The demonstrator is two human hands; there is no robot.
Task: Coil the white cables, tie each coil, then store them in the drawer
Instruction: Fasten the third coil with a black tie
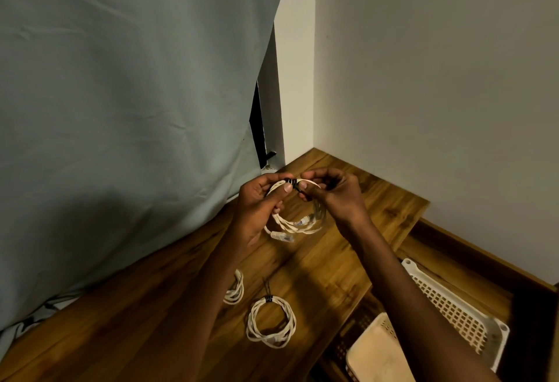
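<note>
White cable coil (298,218) (black tie (292,184) on top) between both hands (302,197).

Dim corner of a room, warm low light

Two plain off-white walls (423,79) meet in a corner around 12 o'clock. A big grey-green cloth (121,94) hangs over everything from 9 to 11 o'clock, with a dark gap (257,127) showing at its right edge. A brown wood-grain tabletop (332,260) fills the bottom, running up into the corner. Off at 4 o'clock, past the table edge, sits a white perforated plastic basket (453,312), with wooden trim (484,248) along the wall base behind it.
</note>
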